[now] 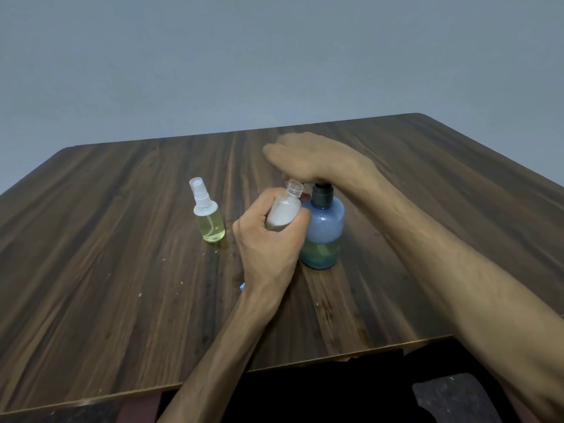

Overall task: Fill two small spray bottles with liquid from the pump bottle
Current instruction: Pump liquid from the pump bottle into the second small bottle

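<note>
Here the left hand (265,242) grips an uncapped spray bottle (283,210) beside the pump bottle (323,227), right hand (308,158) flat atop.

No sleeves, gloves, rings or watches are being worn: the left hand (268,239) and right hand (308,160) are being shown bare, with both forearms uncovered, sinewy, and lightly haired right to the frame's edge.
</note>
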The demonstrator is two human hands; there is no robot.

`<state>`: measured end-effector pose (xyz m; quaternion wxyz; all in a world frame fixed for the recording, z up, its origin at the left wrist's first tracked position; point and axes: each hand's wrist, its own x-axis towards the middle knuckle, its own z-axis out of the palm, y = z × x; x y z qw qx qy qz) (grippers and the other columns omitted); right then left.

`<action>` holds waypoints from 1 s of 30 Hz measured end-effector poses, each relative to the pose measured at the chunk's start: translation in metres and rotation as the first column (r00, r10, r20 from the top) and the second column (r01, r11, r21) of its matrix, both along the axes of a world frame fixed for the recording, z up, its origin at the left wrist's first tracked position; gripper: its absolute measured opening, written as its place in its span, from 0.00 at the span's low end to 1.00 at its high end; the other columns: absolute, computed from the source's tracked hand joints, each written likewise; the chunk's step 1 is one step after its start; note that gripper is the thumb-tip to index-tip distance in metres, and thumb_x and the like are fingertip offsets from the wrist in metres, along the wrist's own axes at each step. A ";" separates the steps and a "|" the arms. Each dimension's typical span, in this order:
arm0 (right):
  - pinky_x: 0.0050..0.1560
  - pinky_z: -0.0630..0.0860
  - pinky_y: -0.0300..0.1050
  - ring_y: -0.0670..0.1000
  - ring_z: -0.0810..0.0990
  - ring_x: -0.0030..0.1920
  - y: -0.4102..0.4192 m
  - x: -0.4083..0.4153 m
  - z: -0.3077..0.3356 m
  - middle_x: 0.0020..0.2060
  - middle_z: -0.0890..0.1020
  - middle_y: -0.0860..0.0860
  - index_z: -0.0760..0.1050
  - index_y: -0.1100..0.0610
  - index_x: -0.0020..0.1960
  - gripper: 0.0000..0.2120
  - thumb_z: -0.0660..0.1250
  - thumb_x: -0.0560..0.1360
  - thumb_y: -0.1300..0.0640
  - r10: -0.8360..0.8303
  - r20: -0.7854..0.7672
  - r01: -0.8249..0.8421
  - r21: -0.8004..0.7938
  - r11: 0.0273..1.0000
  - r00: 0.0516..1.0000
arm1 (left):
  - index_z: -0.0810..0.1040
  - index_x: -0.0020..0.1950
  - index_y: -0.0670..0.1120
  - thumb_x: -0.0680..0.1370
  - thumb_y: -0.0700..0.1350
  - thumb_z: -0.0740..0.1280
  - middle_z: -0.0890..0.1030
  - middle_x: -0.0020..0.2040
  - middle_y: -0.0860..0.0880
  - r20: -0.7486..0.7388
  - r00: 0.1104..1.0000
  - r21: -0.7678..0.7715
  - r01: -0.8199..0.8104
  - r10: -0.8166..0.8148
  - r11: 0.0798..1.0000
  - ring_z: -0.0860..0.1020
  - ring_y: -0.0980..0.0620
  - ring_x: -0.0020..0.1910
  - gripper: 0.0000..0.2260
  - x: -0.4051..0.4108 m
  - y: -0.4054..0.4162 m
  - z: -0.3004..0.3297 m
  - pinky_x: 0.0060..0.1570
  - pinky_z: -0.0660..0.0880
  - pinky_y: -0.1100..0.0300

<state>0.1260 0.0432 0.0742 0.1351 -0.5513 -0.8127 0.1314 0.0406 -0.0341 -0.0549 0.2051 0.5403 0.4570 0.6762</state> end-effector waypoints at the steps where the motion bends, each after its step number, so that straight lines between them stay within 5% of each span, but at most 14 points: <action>1: 0.38 0.66 0.49 0.53 0.74 0.40 0.000 0.000 -0.001 0.40 0.79 0.51 0.71 0.55 0.43 0.17 0.52 0.84 0.49 0.012 0.011 -0.012 -0.010 1.000 1.000 | 0.87 0.48 0.48 0.74 0.36 0.72 0.83 0.38 0.48 0.001 1.000 -0.002 -0.001 0.001 1.000 0.77 0.56 0.38 0.08 0.000 -0.001 0.000 0.39 0.75 0.55; 4: 0.38 0.65 0.48 0.51 0.74 0.40 -0.001 0.003 0.001 0.41 0.78 0.50 0.71 0.55 0.46 0.15 0.51 0.85 0.48 -0.010 -0.061 0.014 0.055 0.998 0.998 | 0.87 0.49 0.48 0.74 0.37 0.72 0.85 0.41 0.50 -0.007 1.000 0.032 0.011 -0.011 0.999 0.81 0.54 0.41 0.08 -0.001 -0.002 0.001 0.41 0.77 0.56; 10: 0.42 0.73 0.49 0.53 0.77 0.38 -0.001 0.001 0.002 0.46 0.87 0.54 0.78 0.57 0.47 0.18 0.53 0.82 0.48 -0.013 -0.069 0.010 -0.055 0.998 0.998 | 0.87 0.49 0.45 0.74 0.38 0.72 0.85 0.41 0.49 -0.026 1.000 0.036 -0.004 0.005 0.999 0.83 0.48 0.43 0.07 -0.001 0.000 -0.001 0.42 0.79 0.50; 15: 0.41 0.69 0.48 0.53 0.79 0.45 -0.002 0.003 0.018 0.44 0.82 0.51 0.78 0.56 0.49 0.17 0.54 0.83 0.48 -0.031 -0.030 0.032 0.036 0.999 0.999 | 0.88 0.49 0.47 0.73 0.39 0.71 0.87 0.43 0.47 0.013 1.000 0.014 -0.006 0.006 1.000 0.84 0.43 0.45 0.08 0.001 -0.001 0.000 0.44 0.79 0.51; 19: 0.48 0.77 0.52 0.54 0.79 0.43 -0.003 0.005 -0.002 0.45 0.85 0.55 0.80 0.60 0.50 0.20 0.53 0.82 0.49 -0.054 -0.068 0.047 -0.109 0.993 0.996 | 0.86 0.48 0.44 0.73 0.40 0.71 0.83 0.39 0.44 0.008 1.000 0.007 -0.003 0.003 1.000 0.77 0.53 0.39 0.05 0.001 0.000 -0.001 0.39 0.74 0.52; 24: 0.39 0.69 0.48 0.53 0.78 0.40 -0.009 0.005 0.006 0.38 0.81 0.51 0.72 0.56 0.42 0.16 0.54 0.83 0.50 -0.027 -0.091 0.033 0.066 0.997 0.996 | 0.86 0.48 0.43 0.74 0.39 0.72 0.84 0.41 0.42 0.018 1.000 0.014 0.001 -0.002 1.000 0.79 0.50 0.41 0.06 0.000 -0.002 0.000 0.41 0.77 0.48; 30: 0.39 0.67 0.49 0.54 0.77 0.40 -0.009 0.003 0.005 0.38 0.81 0.51 0.74 0.58 0.44 0.17 0.55 0.83 0.50 -0.012 0.031 0.010 0.057 0.998 0.999 | 0.86 0.47 0.44 0.74 0.40 0.72 0.82 0.39 0.45 0.009 1.000 0.027 -0.001 0.001 1.000 0.77 0.53 0.39 0.05 0.001 -0.002 -0.001 0.39 0.74 0.51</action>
